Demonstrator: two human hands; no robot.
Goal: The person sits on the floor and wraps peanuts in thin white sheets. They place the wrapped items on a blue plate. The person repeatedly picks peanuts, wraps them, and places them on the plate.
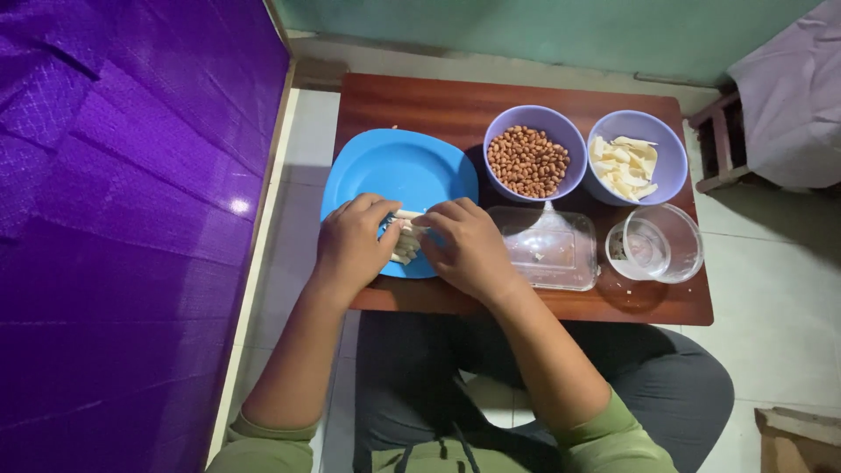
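Observation:
My left hand (350,245) and my right hand (469,250) meet over the near edge of a blue plate (394,166) on a small wooden table (420,101). Between their fingertips they pinch a small bundle of pale thin sticks (405,238), which rest on the plate. The fingers hide most of the bundle, so I cannot tell how many sticks there are.
Behind my right hand stand a purple bowl of brown peanuts (528,160) and a purple bowl of pale chips (625,165). A clear rectangular container (547,248) and a clear round cup (657,243) sit at the near right. A purple cloth (123,219) hangs on the left.

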